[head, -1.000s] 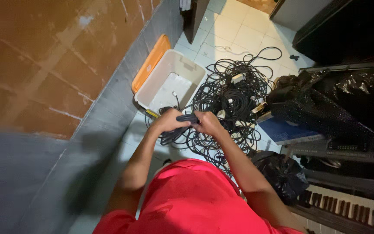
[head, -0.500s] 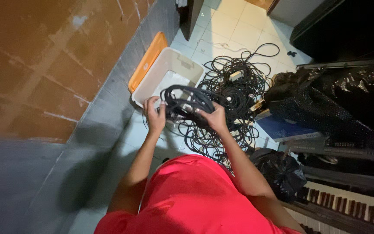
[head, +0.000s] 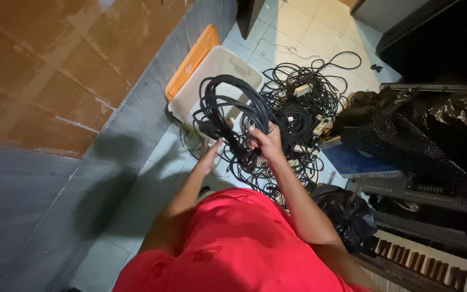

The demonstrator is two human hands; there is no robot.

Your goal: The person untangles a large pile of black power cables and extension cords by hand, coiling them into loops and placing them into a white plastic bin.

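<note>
A coil of black cable (head: 232, 105) is lifted in front of me, over the near corner of a white plastic bin (head: 214, 67). My right hand (head: 266, 141) grips the coil at its lower right side. My left hand (head: 211, 154) is under the coil's lower left, fingers spread and touching the strands. Beyond the coil lies a big tangled heap of black cables (head: 304, 111) on the tiled floor.
An orange lid (head: 191, 60) leans beside the bin against the brown and grey wall. To the right are a blue flat box (head: 355, 162), black plastic bags (head: 422, 132), a black bag (head: 344, 211) near my arm and a keyboard (head: 433, 259).
The cable went from a small bundle held low in both hands to a wide coil raised over the bin. My left hand has let go of its side and dropped beneath it.
</note>
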